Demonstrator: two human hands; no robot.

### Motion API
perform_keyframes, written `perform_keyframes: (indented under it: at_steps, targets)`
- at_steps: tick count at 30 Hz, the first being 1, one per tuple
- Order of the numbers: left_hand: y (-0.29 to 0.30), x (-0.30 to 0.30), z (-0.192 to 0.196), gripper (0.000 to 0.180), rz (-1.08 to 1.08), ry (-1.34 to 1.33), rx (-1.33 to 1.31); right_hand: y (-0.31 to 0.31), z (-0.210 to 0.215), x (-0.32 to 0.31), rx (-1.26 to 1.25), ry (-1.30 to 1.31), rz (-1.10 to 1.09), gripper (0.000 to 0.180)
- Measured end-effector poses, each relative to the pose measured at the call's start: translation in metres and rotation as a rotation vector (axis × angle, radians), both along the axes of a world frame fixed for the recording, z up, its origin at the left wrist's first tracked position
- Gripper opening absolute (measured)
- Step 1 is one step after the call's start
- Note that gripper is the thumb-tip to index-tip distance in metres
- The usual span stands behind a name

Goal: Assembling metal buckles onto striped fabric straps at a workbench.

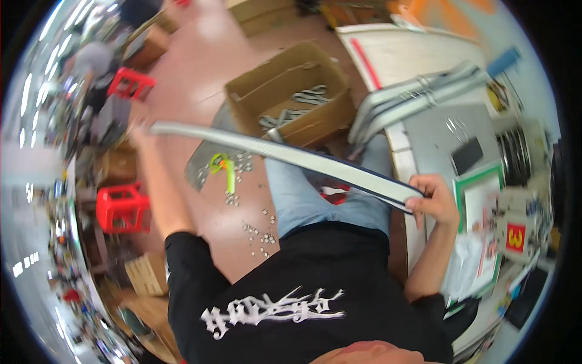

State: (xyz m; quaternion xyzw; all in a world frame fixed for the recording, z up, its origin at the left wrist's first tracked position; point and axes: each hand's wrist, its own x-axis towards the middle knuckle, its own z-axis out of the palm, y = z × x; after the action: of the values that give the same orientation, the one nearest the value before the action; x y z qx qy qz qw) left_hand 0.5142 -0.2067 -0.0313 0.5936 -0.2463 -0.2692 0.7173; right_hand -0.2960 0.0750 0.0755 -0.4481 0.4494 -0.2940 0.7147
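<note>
A long, flat, pale strap (303,159) with dark edging stretches nearly straight across my front, above my lap. At its near right end my right hand (433,200) pinches it between thumb and fingers. My left arm reaches out to the far left, where my left hand (140,130) is at the strap's other end; its fingers are blurred, but the strap's end stays raised there. Below the strap's middle stands an open cardboard box (291,91) with several pale looped pieces inside. On the table to the right lies a bundle of similar bent straps (418,94), tied with thin wire.
Small metal bits (264,236) and a yellow-green item (229,173) lie scattered on the floor. Red plastic stools (124,209) stand at left. The worktable (418,139) at right holds a dark phone (467,156), a green-framed sheet (479,197) and a machine (518,227).
</note>
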Motion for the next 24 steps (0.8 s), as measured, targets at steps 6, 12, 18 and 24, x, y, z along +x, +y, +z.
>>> perform_keyframes:
  at_steps: [6,12,18,24]
  targets:
    - [0.132,0.186,0.063,0.020,0.263,0.057,-0.145,-0.017,-0.007,-0.061,-0.109,0.030,-0.014,0.028]
    - [0.164,0.068,0.090,0.045,-0.046,-0.133,-0.036,-0.047,0.008,-0.011,-0.160,-0.122,-0.021,0.027]
    - [0.180,-0.295,0.118,0.057,-0.719,-0.279,0.035,-0.085,0.009,0.085,-0.199,-0.283,0.328,0.033]
    - [0.188,-0.463,0.087,0.051,-1.306,-0.069,-0.197,-0.087,0.012,0.148,-0.288,-0.204,-0.035,0.023]
